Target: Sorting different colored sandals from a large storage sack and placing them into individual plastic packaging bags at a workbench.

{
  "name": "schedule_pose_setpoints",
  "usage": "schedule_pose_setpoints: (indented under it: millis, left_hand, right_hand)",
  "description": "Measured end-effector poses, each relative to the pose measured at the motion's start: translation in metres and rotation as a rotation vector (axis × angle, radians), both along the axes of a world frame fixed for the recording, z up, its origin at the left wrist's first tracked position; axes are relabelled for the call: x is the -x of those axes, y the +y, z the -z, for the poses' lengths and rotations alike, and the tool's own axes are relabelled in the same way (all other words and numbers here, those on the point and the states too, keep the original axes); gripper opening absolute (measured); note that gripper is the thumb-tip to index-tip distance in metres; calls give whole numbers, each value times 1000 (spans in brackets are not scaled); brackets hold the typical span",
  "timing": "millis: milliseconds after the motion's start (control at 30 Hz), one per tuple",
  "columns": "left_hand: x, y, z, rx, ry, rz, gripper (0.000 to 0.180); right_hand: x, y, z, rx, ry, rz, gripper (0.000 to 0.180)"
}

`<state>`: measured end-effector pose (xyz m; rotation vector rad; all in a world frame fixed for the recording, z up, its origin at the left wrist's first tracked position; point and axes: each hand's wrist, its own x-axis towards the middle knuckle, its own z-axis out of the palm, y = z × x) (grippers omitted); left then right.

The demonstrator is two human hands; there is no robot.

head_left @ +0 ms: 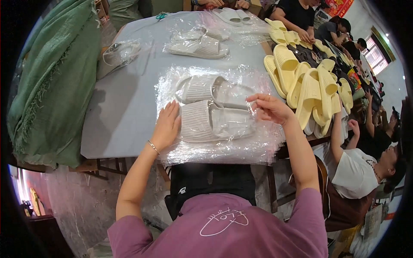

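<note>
Head view: slippers [211,116] between fingers [172,112].

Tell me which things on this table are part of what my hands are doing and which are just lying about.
In hand: left hand, right hand, pair of white slippers, clear plastic bag.
Lying about: yellow slippers, bagged slippers, green cloth.

The clear plastic bag [241,142] is thin, glossy and crinkled. The pale grey slippers [206,120] inside look like matt ribbed foam. The grey tabletop [124,103] is smooth and dull. The green cloth [56,81] is coarse, fringed weave.
</note>
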<state>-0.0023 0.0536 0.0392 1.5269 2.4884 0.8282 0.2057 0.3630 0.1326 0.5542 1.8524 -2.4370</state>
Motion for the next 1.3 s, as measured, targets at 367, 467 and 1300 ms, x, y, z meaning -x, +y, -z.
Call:
schedule_pose_setpoints:
  millis: [367,467,1300]
  left_hand:
    - [6,4,3,28,90,-33,54]
    - [7,2,4,-2,23,-63,55]
    - [23,32,-24,-234,-816,-376,43]
  right_hand:
    - [96,-61,69,-1740,238,-24,65]
    - [88,-77,61,-1593,57,155,62]
    - [27,-42,25,-1398,281,42,44]
